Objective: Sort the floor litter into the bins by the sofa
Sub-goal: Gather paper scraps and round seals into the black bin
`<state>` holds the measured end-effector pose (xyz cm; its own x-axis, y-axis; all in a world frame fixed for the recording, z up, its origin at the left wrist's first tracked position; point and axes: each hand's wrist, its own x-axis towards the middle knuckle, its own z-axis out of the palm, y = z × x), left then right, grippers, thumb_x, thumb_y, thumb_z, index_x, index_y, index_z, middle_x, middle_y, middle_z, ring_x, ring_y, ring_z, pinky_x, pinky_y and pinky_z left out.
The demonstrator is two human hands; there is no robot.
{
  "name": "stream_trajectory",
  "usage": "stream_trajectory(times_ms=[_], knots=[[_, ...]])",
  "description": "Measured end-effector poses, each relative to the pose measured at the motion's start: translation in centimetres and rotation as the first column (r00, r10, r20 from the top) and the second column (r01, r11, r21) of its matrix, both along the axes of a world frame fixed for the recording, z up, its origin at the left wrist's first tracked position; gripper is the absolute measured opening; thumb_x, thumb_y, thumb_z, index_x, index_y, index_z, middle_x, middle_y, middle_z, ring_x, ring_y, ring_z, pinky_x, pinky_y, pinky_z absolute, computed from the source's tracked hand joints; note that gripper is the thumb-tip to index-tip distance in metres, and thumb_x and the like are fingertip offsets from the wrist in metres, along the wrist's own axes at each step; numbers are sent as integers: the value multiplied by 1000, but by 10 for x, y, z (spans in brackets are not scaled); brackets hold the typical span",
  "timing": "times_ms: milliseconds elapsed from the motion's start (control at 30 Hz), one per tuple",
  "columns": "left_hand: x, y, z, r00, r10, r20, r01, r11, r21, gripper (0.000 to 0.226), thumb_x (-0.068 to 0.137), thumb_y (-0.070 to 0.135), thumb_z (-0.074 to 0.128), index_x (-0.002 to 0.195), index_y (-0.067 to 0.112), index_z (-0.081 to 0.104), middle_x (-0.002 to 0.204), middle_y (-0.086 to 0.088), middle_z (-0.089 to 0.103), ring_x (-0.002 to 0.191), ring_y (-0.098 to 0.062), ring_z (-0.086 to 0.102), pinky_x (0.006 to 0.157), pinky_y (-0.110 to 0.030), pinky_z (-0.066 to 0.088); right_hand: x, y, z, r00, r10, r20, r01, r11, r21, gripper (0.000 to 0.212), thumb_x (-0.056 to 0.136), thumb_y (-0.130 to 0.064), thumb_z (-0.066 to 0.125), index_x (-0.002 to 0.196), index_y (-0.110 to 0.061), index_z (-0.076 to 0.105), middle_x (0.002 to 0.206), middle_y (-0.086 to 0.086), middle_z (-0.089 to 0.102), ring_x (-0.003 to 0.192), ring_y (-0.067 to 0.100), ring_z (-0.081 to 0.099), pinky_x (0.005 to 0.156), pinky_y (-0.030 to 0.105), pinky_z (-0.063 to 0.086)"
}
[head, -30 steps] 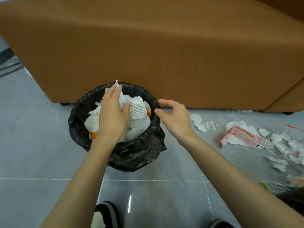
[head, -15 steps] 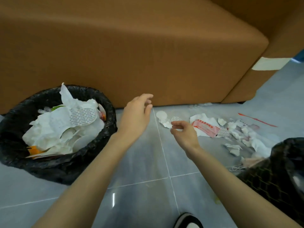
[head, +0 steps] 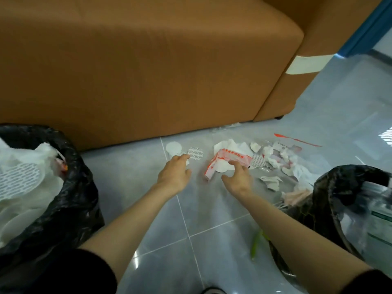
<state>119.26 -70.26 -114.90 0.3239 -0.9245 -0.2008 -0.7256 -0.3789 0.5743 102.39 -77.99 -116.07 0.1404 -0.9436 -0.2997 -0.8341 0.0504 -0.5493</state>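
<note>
Head view: two black-bagged bins are seen at the floor's near edges, the left bin (head: 70,187) full of white paper, the right bin (head: 331,187) holding clear plastic. Between them, the left hand (head: 174,177) is closed on a white paper scrap (head: 187,162); the right hand (head: 237,179) is spread open over the red-and-white plastic wrapper (head: 224,161), whose long axis runs from near-left to far-right. Beyond, round white paper discs (head: 174,147) lie by the brown sofa (head: 148,60).

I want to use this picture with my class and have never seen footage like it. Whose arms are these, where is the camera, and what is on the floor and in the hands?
The camera sits on a person's head, looking down, so both bare arms are theirs. The left hand reaches white round paper pieces; whether it grips one is unclear. The right hand hovers open at a red and white wrapper. More torn paper scraps lie on the grey tiled floor before a brown sofa. A black-lined left bin holds white paper; a right bin stands opposite.
</note>
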Motion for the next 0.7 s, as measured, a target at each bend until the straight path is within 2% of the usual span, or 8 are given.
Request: stream_trajectory(times_ms=[200, 333, 433, 500, 600, 700], knots=[[18, -25, -29, 999, -1, 46, -5, 991, 132, 56, 94, 20, 44, 147, 18, 25, 152, -12, 24, 137, -32, 25, 111, -38, 29, 11, -40, -9, 994, 81, -78, -86, 995, -54, 62, 86, -55, 53, 142, -37, 33, 157, 5, 13, 142, 33, 8, 113, 44, 16], [26, -40, -37, 997, -16, 70, 1, 977, 214, 58, 96, 25, 42, 149, 27, 16, 158, -8, 4, 143, -34, 8, 115, -40, 21, 20, -64, -15, 980, 96, -174, -99, 995, -9, 75, 76, -66, 57, 142, -44, 28, 158, 0, 9, 142, 35, 7, 114, 49, 14], [30, -50, -42, 995, -61, 80, 37, 963, 266, 58, 97, 28, 39, 149, 33, 13, 159, -4, -4, 144, -34, -2, 115, -41, 17, 26, -79, -22, 960, 126, -250, -110, 991, 77, 87, 74, -71, 57, 146, -44, 17, 160, 1, 1, 144, 37, -3, 114, 53, 6], [32, -56, -47, 991, -95, 97, 62, 951, 302, 57, 98, 29, 37, 149, 35, 12, 159, -5, -6, 144, -36, -6, 116, -41, 14, 27, -86, -28, 944, 169, -282, -139, 983, 124, 90, 72, -73, 56, 146, -45, 13, 159, 1, 3, 144, 38, 2, 115, 53, 10], [33, -62, -56, 979, -158, 128, 102, 928, 359, 57, 98, 30, 35, 149, 37, 11, 158, -8, -10, 143, -40, -8, 118, -42, 9, 27, -84, -38, 910, 269, -317, -211, 955, 207, 87, 71, -72, 58, 144, -45, 20, 157, 2, 11, 138, 38, 19, 113, 50, 21], [33, -64, -65, 976, -174, 129, 112, 915, 388, 56, 98, 31, 33, 149, 37, 10, 158, -8, -10, 144, -38, -8, 119, -41, 6, 23, -69, -47, 887, 307, -344, -282, 951, 124, 76, 74, -62, 62, 140, -41, 29, 149, 2, 22, 132, 33, 25, 107, 46, 28]])
